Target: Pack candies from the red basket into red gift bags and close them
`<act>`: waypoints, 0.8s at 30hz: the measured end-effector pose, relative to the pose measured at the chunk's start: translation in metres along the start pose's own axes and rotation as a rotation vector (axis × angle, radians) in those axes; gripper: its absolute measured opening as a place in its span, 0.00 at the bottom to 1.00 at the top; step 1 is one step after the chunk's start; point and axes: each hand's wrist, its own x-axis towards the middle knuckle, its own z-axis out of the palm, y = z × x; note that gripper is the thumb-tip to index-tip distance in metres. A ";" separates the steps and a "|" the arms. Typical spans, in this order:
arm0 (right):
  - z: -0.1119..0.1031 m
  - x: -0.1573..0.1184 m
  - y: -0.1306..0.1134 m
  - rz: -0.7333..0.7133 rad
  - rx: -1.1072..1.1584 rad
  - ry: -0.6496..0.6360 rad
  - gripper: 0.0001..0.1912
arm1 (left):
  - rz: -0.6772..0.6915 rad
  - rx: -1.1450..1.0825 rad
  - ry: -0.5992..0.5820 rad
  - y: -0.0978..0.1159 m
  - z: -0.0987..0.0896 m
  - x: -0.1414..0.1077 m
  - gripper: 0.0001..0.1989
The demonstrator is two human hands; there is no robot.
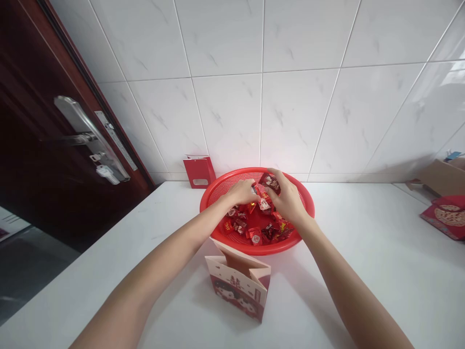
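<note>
A red plastic basket (307,194) with perforated sides holds several wrapped candies (255,236) in red and dark red wrappers. Both of my hands are inside it. My right hand (287,198) grips a dark red wrapped candy (270,181) with pale lettering near the basket's far side. The fingers of my left hand (242,192) are bent together on a small red wrapped candy (255,188), partly hidden by the fingertips. In front of the basket, nearer to me, an open paper gift bag (236,286) with cartoon faces stands upright; its inside is mostly out of sight.
Against the tiled wall stands a small red paper bag (199,171), left of the basket. At the right edge of the white tabletop (363,232) are a red patterned bag (446,217) and a cardboard box (448,175). A dark door (39,111) with keys is at left.
</note>
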 end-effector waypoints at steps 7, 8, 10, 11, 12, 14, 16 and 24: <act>-0.004 0.004 0.006 0.094 0.263 0.046 0.21 | 0.077 0.352 0.308 0.003 -0.003 0.001 0.24; -0.004 0.004 0.006 0.099 0.285 0.052 0.21 | 0.140 0.357 0.284 0.006 -0.002 0.001 0.20; -0.005 0.005 0.004 0.125 0.335 0.052 0.22 | 0.247 0.351 0.169 0.012 0.003 -0.001 0.11; -0.006 0.005 0.003 0.146 0.381 0.047 0.23 | 0.275 0.339 0.073 0.015 0.006 -0.003 0.08; -0.007 0.005 0.002 0.175 0.448 0.040 0.23 | 0.288 0.327 -0.047 0.018 0.010 -0.005 0.05; -0.010 0.006 -0.001 0.253 0.635 0.028 0.21 | 0.285 0.327 -0.326 0.024 0.019 -0.012 0.02; -0.013 0.008 -0.002 0.343 0.834 0.025 0.20 | 0.265 0.374 -0.530 0.028 0.029 -0.019 0.08; -0.021 0.014 0.003 0.586 1.065 0.047 0.18 | 0.150 0.535 -0.730 0.031 0.034 -0.021 0.13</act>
